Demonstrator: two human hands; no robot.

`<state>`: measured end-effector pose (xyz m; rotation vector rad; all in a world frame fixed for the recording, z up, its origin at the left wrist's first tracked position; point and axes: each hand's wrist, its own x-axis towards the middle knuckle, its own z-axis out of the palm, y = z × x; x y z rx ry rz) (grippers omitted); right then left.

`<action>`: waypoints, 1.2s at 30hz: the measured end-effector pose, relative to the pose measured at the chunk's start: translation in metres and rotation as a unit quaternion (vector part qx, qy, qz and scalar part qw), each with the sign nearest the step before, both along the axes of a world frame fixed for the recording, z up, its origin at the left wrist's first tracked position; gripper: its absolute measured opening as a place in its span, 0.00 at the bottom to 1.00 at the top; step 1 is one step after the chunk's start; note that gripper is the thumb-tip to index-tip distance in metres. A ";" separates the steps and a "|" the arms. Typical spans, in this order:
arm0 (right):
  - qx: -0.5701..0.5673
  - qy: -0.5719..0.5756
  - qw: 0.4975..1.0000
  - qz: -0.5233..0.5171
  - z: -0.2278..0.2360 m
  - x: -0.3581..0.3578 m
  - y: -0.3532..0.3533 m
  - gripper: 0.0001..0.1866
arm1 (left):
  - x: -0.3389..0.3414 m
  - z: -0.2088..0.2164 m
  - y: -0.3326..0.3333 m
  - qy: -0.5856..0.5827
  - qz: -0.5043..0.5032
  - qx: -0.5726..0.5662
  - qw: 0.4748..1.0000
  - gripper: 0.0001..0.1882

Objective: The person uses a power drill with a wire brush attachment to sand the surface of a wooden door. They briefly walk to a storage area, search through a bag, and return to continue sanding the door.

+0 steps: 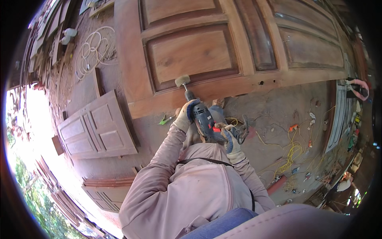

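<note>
Both my hands, in pale work gloves with blue on them, hold a dark grey power drill with a red switch area. My left hand is wrapped round its front part, behind the chuck. My right hand is closed at the rear handle, whose grip is partly hidden. A round, fuzzy tan sanding or buffing head sits on the drill's shaft. It is over the lower moulding of a panel on a large brown wooden door, and seems to touch it. The door bears several raised panels and two small dark holes near its close edge.
Other panelled doors lean at the left. A pale coiled hose lies beyond them. On the ground at right are tangled yellow cords, an orange connector and a red tube. A small green-ended brush-like item lies below the door.
</note>
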<state>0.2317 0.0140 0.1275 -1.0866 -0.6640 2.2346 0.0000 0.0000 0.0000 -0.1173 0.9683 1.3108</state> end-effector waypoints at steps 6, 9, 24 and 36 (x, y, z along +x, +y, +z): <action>0.168 -0.179 0.969 0.017 0.029 -0.001 0.006 0.03 | 0.002 0.046 0.038 -0.147 0.021 -0.054 0.987 0.11; 0.183 -0.203 0.962 0.000 0.031 0.001 -0.009 0.02 | 0.001 0.042 0.035 -0.123 0.001 -0.095 0.988 0.11; 0.476 -0.367 0.798 0.034 0.006 0.014 -0.017 0.06 | 0.003 0.000 0.049 0.102 -0.159 0.043 0.981 0.12; 0.226 -0.268 0.936 -0.038 0.014 0.013 -0.010 0.03 | 0.010 0.039 0.065 0.423 -0.316 0.055 0.848 0.13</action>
